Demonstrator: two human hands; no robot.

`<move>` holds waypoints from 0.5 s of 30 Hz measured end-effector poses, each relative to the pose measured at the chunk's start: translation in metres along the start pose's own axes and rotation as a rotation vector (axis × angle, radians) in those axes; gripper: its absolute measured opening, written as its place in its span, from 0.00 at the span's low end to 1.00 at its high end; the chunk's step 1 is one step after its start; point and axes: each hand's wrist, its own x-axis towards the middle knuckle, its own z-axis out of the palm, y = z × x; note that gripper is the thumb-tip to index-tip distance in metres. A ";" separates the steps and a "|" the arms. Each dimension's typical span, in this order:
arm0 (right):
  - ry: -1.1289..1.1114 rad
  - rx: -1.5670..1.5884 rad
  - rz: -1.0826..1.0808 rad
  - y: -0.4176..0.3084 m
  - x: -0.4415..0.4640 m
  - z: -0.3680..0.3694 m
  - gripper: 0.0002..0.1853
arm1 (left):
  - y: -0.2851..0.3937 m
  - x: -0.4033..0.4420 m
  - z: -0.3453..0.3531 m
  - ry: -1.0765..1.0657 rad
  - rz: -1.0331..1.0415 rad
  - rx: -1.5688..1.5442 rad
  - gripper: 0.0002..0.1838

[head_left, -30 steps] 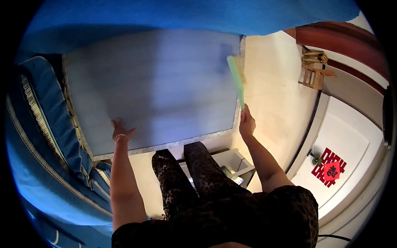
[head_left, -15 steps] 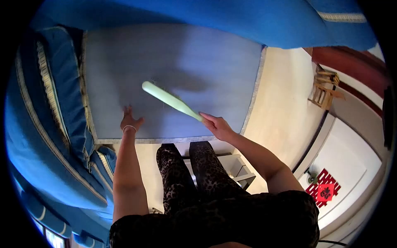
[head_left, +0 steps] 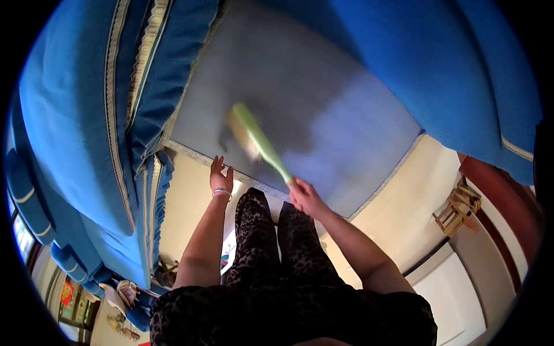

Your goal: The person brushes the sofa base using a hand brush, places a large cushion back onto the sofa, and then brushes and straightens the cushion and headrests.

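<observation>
My right hand (head_left: 307, 198) is closed around the handle end of a pale green long-handled brush (head_left: 263, 146). The brush is held in the air above a grey mat (head_left: 369, 124) on the floor, tilted so its light bristles face left. Motion blurs the bristle end. My left hand (head_left: 221, 177) hangs near the front edge of the mat with its fingers apart and nothing in it. A bracelet (head_left: 221, 191) circles that wrist.
A blue fabric-covered sofa (head_left: 75, 115) with fringed trim runs along the left, and more blue covers (head_left: 438, 63) stand at the back right. Small wooden stools (head_left: 460, 209) sit on the pale floor (head_left: 412, 181) at right, near a white door (head_left: 453, 294).
The view has turned toward the left. My right hand has rotated the brush, so its bristles now show. My left hand has drawn back from over the mat to its front edge.
</observation>
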 end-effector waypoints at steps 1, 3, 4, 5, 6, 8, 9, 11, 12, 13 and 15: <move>-0.034 0.044 -0.006 -0.019 0.009 0.005 0.13 | -0.011 -0.007 -0.003 0.017 -0.051 -0.066 0.29; 0.008 0.121 -0.137 -0.077 0.058 0.011 0.20 | -0.041 -0.012 0.000 0.057 -0.142 -0.199 0.27; 0.053 0.067 -0.216 -0.115 0.085 0.016 0.23 | -0.051 -0.016 0.003 0.081 -0.169 -0.198 0.26; 0.091 0.140 -0.273 -0.142 0.116 0.023 0.24 | -0.052 -0.023 -0.001 0.080 -0.197 -0.256 0.26; 0.124 0.179 -0.318 -0.158 0.154 0.028 0.23 | -0.061 -0.029 0.001 0.049 -0.221 -0.298 0.26; 0.200 0.223 -0.347 -0.158 0.194 0.054 0.23 | -0.068 -0.038 0.000 -0.026 -0.298 -0.293 0.26; 0.245 0.227 -0.325 -0.148 0.206 0.075 0.23 | -0.065 -0.043 -0.002 -0.057 -0.378 -0.321 0.26; 0.335 0.096 -0.211 -0.111 0.213 0.109 0.23 | -0.087 -0.053 0.006 -0.051 -0.372 -0.376 0.25; 0.267 0.117 -0.206 -0.076 0.211 0.120 0.22 | -0.090 -0.056 0.007 -0.062 -0.398 -0.362 0.25; 0.200 0.072 -0.144 -0.041 0.199 0.129 0.21 | -0.092 -0.062 0.006 -0.075 -0.426 -0.349 0.24; 0.112 -0.066 -0.041 0.039 0.172 0.136 0.21 | -0.097 -0.069 0.008 -0.083 -0.452 -0.335 0.23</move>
